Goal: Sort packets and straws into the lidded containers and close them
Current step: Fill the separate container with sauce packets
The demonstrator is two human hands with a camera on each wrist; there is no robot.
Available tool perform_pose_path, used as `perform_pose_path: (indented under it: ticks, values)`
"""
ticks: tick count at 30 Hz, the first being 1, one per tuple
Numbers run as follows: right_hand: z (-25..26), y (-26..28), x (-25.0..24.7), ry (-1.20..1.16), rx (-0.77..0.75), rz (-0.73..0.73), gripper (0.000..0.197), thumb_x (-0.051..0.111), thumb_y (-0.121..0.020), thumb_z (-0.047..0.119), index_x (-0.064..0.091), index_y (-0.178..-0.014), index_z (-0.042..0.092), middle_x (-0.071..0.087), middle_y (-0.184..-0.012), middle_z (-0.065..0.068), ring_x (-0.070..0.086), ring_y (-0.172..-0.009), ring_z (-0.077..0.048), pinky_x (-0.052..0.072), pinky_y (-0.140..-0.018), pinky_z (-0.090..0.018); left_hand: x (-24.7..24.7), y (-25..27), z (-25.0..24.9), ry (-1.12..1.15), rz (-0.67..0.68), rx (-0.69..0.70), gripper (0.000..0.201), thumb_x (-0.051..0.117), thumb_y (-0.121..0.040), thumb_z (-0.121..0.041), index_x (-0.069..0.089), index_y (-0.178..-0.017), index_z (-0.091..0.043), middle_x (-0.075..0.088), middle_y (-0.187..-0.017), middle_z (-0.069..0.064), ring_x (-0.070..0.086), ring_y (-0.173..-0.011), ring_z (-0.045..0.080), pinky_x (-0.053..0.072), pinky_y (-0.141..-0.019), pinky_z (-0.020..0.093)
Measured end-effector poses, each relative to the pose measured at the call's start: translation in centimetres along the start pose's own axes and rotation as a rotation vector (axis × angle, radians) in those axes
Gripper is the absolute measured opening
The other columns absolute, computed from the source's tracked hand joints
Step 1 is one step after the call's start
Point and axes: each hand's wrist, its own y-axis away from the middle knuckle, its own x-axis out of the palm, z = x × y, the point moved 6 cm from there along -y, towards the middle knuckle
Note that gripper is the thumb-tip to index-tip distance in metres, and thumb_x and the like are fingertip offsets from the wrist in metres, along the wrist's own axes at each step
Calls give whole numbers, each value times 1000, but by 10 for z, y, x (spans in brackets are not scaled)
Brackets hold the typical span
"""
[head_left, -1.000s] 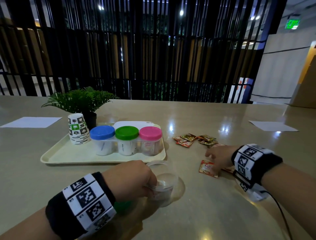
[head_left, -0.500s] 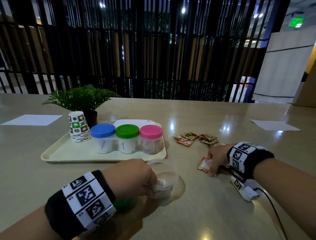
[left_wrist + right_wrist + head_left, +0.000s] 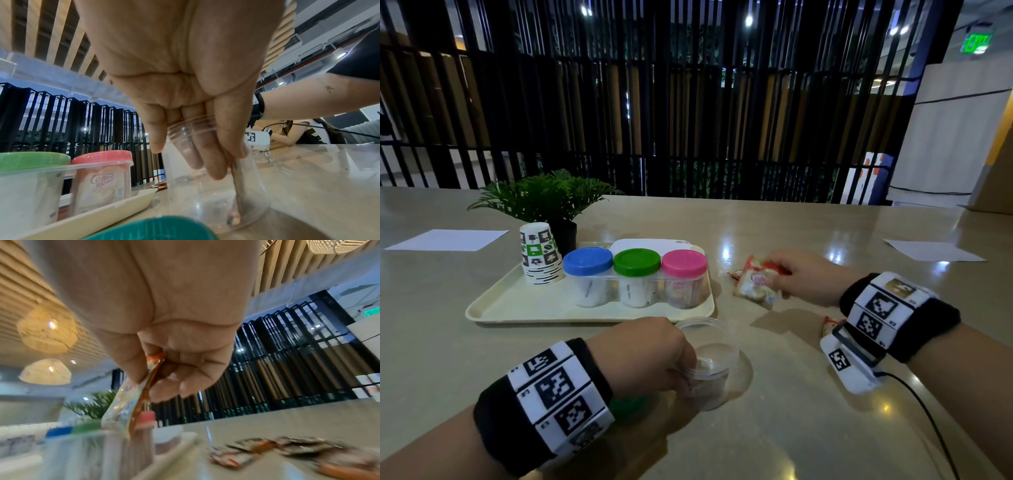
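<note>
Clear plastic tub stands open on the worktop, the left hand gripping its rim. Right hand fingers pinch a red-and-white packet lifted beside the tray.

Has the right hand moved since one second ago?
Yes. The right hand has lifted a packet off the table and now holds it nearer the tray.
</note>
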Motion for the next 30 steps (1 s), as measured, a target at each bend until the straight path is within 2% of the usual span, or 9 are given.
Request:
perform_pose_path:
  ticks: [3, 5, 8, 12, 15, 18, 21, 25, 30]
  values:
    - [38, 16, -8, -214, -104, -98, 11, 54, -97, 18, 61, -101, 11, 62, -86, -2, 57, -70, -10, 50, -65, -24, 0, 1, 0, 10, 0, -1, 26, 62, -92, -33, 69, -117, -29, 68, -113, -8, 59, -105, 13, 49, -94, 33]
    - [61, 27, 1, -225, -190, -72, 9, 53, -97, 21, 62, -96, 21, 61, -81, 3, 57, -66, -7, 49, -64, -22, 0, 1, 0, 0, -3, 3, 25, 61, -92, -34, 69, -116, -29, 68, -114, -7, 59, -105, 13, 48, -94, 33]
    - [80, 36, 26, -74, -278, 20, 21, 50, -98, 28, 53, -79, 38, 59, -77, 13, 57, -71, -10, 48, -64, -28, 0, 2, -1, -16, -12, 2, 24, 61, -93, -34, 69, -115, -28, 67, -112, -6, 59, -103, 14, 49, -91, 33]
    - [83, 38, 47, 102, -311, 52, 14, 42, -100, 30, 56, -97, 28, 62, -90, 11, 56, -81, -8, 46, -71, -26, 0, 3, 0, -15, -15, -8, 23, 61, -92, -35, 69, -114, -30, 65, -112, -5, 59, -102, 14, 50, -89, 32]
    - [79, 40, 49, 161, -297, 62, 15, 40, -101, 30, 43, -87, 34, 51, -74, 16, 46, -69, -1, 33, -60, -17, -1, 4, -1, -2, -24, 2, 24, 61, -93, -35, 68, -116, -29, 65, -115, -6, 58, -105, 13, 49, -91, 29]
    - [80, 42, 51, 269, -309, 63, 13, 39, -101, 31, 49, -92, 28, 60, -89, 6, 53, -78, -13, 42, -67, -27, -2, 3, -2, 8, -29, 3, 27, 61, -93, -34, 67, -119, -29, 65, -118, -6, 58, -109, 13, 48, -95, 30]
    - [84, 45, 62, 362, -340, 151, 15, 40, -99, 24, 55, -101, 24, 62, -99, -1, 54, -85, -19, 41, -71, -31, -2, 3, -4, 30, -27, 19, 30, 61, -93, -33, 66, -122, -30, 65, -118, -6, 59, -108, 13, 48, -95, 29]
    - [93, 49, 68, 354, -372, 269, 18, 40, -96, 16, 43, -86, 31, 49, -82, 4, 45, -78, -17, 34, -68, -30, -1, 2, -4, -3, -16, 15, 25, 61, -93, -32, 69, -116, -26, 67, -110, -2, 60, -102, 17, 49, -91, 34]
    - [89, 49, 73, 256, -298, 447, 21, 40, -99, 39, 51, -88, 24, 54, -79, 3, 53, -76, -18, 42, -70, -34, -2, 3, -5, 10, -4, 9, 23, 59, -94, -30, 68, -116, -27, 67, -109, -2, 59, -101, 15, 49, -91, 32]
